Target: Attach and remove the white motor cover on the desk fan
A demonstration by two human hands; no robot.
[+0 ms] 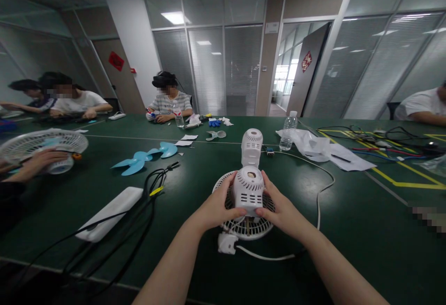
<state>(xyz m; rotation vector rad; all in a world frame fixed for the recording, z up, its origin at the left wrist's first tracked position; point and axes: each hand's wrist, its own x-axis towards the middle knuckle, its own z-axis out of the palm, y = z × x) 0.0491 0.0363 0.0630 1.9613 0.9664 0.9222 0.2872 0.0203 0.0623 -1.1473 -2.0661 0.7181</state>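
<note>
Our left hand (216, 206) and right hand (284, 208) are on 1 vented white housing (248, 188), which sits between our fingers. Left fingers curve along its left side, right fingers along its right; both thumbs bear on its near lower edge, tips slightly apart. We read the grip as the housing pinched from 2 sides, round opening upward between the fingertips.

Below our fingers: white fan guard (252, 236), rim showing past them on either side; whether the housing rests on it, we cannot tell. Just beyond the fingertips we see a 2nd vented white piece (251, 146). Nearer us than the left thumb, a white boxy part (227, 243) on the desk (191, 179). Well left of our left fingers: blue fan blades (134, 162), white power strip (111, 212).
</note>
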